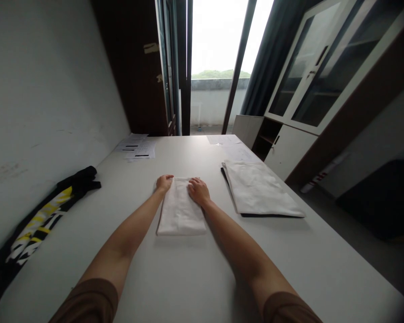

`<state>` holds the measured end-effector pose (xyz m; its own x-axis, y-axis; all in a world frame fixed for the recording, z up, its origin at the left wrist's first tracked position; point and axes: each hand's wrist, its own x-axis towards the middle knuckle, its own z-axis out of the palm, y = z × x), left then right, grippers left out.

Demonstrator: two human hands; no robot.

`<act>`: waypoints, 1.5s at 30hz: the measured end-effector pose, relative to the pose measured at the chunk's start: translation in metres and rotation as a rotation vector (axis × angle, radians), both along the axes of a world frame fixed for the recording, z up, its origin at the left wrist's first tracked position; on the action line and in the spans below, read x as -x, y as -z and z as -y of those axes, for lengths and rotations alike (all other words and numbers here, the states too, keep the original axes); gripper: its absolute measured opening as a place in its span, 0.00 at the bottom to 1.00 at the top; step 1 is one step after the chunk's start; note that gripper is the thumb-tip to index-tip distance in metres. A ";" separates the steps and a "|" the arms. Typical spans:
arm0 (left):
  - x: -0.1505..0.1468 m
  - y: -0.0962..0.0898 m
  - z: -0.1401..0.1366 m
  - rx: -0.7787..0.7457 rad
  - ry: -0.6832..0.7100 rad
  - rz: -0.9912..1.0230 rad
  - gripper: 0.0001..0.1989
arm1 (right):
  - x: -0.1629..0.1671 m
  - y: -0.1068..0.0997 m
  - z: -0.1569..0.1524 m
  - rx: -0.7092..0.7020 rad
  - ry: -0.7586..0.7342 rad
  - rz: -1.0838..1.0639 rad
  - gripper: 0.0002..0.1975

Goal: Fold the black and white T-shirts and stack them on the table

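A white cloth (pixel 182 213), folded into a flat rectangle, lies on the table in front of me. At its far left corner my left hand (pixel 164 182) is closed, with thumb and fingers pinching the edge. My right hand (pixel 199 192) rests on top near the far right corner, its slightly bent fingers apart and lying on the fabric. To the right of that hand is a larger folded white cloth (pixel 261 188), with a black layer (pixel 272 216) showing beneath it along its edges.
The white table (pixel 175 278) runs toward a glass door (pixel 218 67). Papers (pixel 138 147) lie at its far left, more sheets (pixel 237 148) at the far right. A black garment with yellow and white print (pixel 43 220) lies along the left wall. Right of the table stands a white cabinet (pixel 289 143).
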<state>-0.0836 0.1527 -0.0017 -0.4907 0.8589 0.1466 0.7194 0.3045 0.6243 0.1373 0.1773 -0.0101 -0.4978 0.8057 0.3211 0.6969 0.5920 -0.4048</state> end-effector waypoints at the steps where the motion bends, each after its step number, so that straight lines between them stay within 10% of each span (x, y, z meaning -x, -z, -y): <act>1: 0.001 0.001 -0.002 -0.003 0.002 -0.009 0.16 | 0.000 0.000 -0.001 0.000 0.007 -0.010 0.18; 18: 0.007 0.020 -0.012 -0.069 0.187 -0.245 0.19 | 0.005 0.002 0.004 0.021 0.008 0.073 0.18; 27: -0.010 0.003 0.020 -0.066 0.205 -0.312 0.21 | -0.039 -0.011 0.056 0.057 -0.202 -0.008 0.17; 34: -0.048 -0.004 0.077 -0.063 0.939 -0.417 0.18 | -0.096 -0.023 0.113 0.689 -0.026 -0.348 0.13; 45: -0.065 0.007 0.091 -0.015 0.902 -0.466 0.27 | -0.106 -0.045 0.160 1.294 -0.288 -0.598 0.28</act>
<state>-0.0186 0.0619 -0.0085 0.4487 0.8771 0.1711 0.8498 -0.4780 0.2220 0.2433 0.0175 0.0349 -0.7441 0.5837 -0.3250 0.1587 -0.3181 -0.9347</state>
